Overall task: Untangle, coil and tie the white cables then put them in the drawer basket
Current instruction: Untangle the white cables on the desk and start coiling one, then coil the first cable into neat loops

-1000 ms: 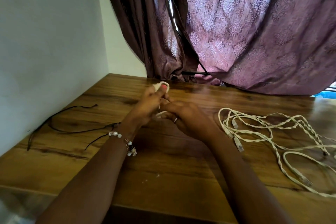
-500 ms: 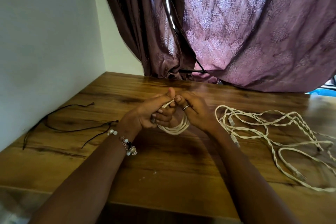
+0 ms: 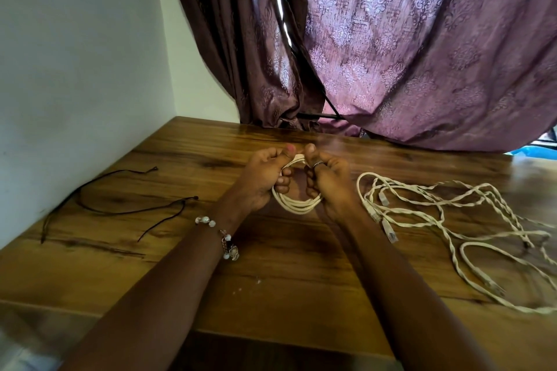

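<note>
A small white cable coil (image 3: pixel 297 202), wound in several neat loops, is hanging upright just above the counter (image 3: pixel 271 274), its lower arc sagging free. To the right of the coil, well apart, the loose white cables (image 3: pixel 446 220) are lying tangled and partly twisted together, their clear plugs (image 3: pixel 391 233) pointing toward the counter's near edge.

The table (image 3: pixel 271 265) is wood with a strong dark grain and a smooth, glossy varnish that catches light near the far edge. The coiled cable (image 3: pixel 298 205) looks like smooth cream plastic, slightly shiny; the loose cables (image 3: pixel 452 220) beside it match, with clear plastic plugs. The curtain (image 3: pixel 407 54) is woven cloth with a raised damask pattern and a soft sheen. The wall (image 3: pixel 75 69) is matt paint. The black cords (image 3: pixel 120 211) look thin and dull
</note>
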A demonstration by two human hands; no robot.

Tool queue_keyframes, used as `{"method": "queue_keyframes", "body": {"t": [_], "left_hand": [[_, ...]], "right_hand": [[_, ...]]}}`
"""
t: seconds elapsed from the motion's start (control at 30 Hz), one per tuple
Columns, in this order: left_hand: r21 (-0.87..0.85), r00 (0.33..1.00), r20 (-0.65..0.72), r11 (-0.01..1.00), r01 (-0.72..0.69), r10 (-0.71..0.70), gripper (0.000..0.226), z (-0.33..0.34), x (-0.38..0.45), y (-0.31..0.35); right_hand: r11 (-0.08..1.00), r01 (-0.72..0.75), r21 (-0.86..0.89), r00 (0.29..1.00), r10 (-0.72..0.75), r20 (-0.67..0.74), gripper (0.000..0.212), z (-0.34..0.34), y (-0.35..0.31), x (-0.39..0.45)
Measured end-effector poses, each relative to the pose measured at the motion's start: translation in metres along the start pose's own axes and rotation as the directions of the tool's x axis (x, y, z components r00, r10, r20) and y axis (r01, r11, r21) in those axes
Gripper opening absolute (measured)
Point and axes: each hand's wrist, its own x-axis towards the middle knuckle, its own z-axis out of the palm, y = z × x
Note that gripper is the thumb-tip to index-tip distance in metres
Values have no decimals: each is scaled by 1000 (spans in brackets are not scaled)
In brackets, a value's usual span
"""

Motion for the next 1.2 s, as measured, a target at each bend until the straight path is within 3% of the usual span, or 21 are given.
{"method": "queue_keyframes", "body": {"t": [0.17,0.4,0.47,0.6,0.8,0.97,1.03,1.1,1.13,1.2], "left_hand": [[62,981,-169,995,-83,93,23,0,-2,-1],[164,959,-205,973,-164,197,22,2,-10,3],[183,956,-197,966,-180,216,22,7,-13,4],[159,968,-169,974,-160,186,22,5,-20,9],[88,983,-133,989,-117,128,13,-20,-45,19],[256,970,-224,966,-34,93,14,-68,-71,35],[564,930,-299,826,-7,213,9,-95,-78,40],[863,909,-270,499,82,317,10,-116,-85,43],[924,910,-256,358,133,324,9,-123,-90,43],[955,917,-261,221,199,301,6,-131,-100,39]], "right_hand": [[964,-173,199,985,168,42,34,3,-2,0],[887,-373,271,927,346,144,34,5,-1,7],[895,-372,248,925,334,183,32,0,0,12],[935,-294,200,954,273,125,24,-1,-4,11],[934,-330,136,943,319,95,20,22,-1,6],[917,-379,126,924,368,100,13,37,5,-1],[920,-372,125,928,363,85,13,39,8,-4],[916,-374,143,927,366,81,12,40,9,-7],[914,-374,155,927,366,81,11,40,10,-8],[906,-387,170,922,377,91,14,41,10,-12]]}}
